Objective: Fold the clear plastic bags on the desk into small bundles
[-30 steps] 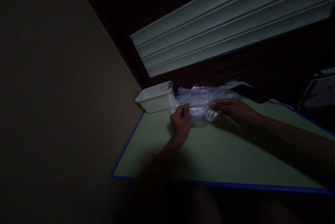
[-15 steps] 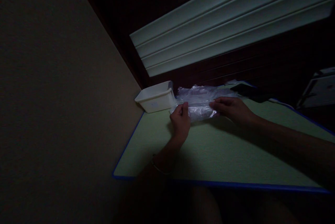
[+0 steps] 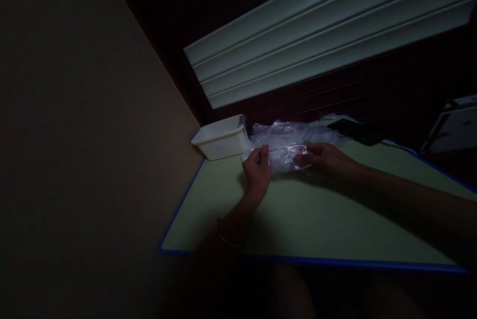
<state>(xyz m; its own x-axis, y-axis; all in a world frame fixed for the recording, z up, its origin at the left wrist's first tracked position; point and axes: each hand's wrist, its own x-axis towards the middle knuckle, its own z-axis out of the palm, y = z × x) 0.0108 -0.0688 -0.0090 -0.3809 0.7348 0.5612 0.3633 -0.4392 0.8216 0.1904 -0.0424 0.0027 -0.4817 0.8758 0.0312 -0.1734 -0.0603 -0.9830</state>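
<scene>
— Head view first: what do the hands have?
— Both are on a clear plastic bag [image 3: 283, 156] at the far side of the green table [image 3: 316, 219]. The left hand [image 3: 257, 172] pinches the bag's left end, thumb and fingers closed on the film. The right hand [image 3: 323, 160] grips the right end, fingers curled over the plastic.

— Is the bag lifted or lying down?
— Too dark to tell; it sits low, stretched between the two hands, close to the tabletop.

— What lies around it?
— Just behind it, a loose heap of more clear plastic [image 3: 294, 132], touching or nearly touching the held bag. To the left of that, a white plastic tub [image 3: 220, 143] stands upright in the table's far left corner, just beside the left hand's fingertips. Behind the right hand, a dark flat object [image 3: 354, 130] lies near the table's far edge; what it is cannot be made out.

— Anything on the wrists?
— A thin bracelet [image 3: 223, 237] on the left wrist.

— And the surroundings?
— A plain beige wall [image 3: 82, 135] on the left, pale horizontal slats [image 3: 316, 26] above the table, and a blue rim around the tabletop
</scene>
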